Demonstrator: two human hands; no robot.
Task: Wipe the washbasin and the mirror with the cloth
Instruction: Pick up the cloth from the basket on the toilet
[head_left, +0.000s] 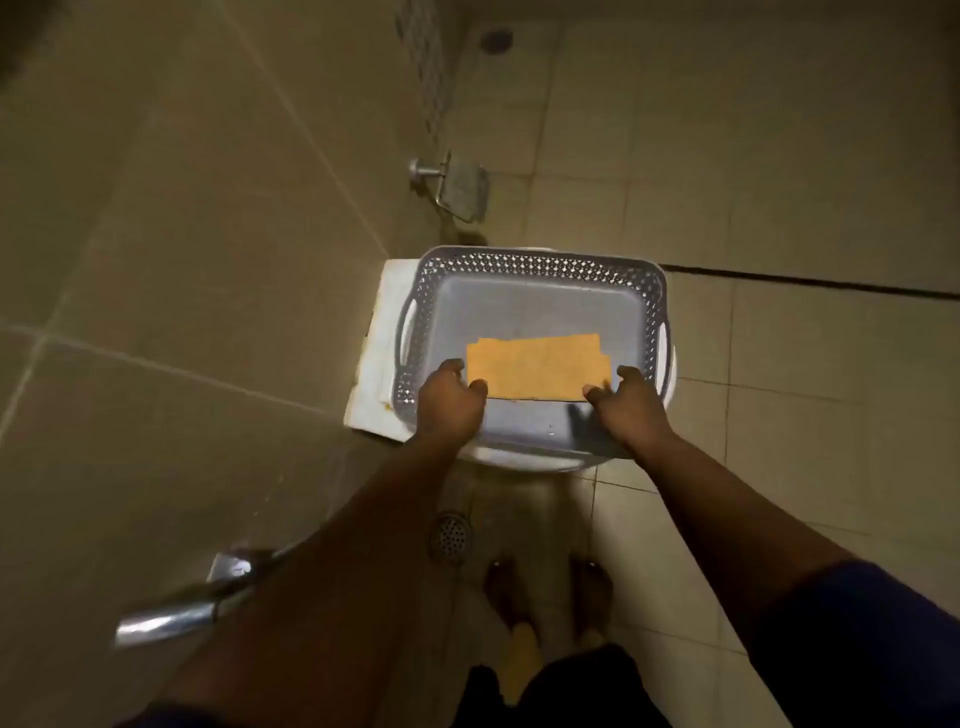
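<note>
Reaching into the grey basket, the left hand and right hand pinch the near corners of the folded orange cloth. A lopsided lift could unfold it, or tip the basket off its white stand.

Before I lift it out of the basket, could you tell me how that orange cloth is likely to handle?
The orange cloth lies flat and folded in the grey basket, so it will probably hang limp once lifted. It looks thin, so likely light. With both hands at its near corners, the folds may fall open.
</note>
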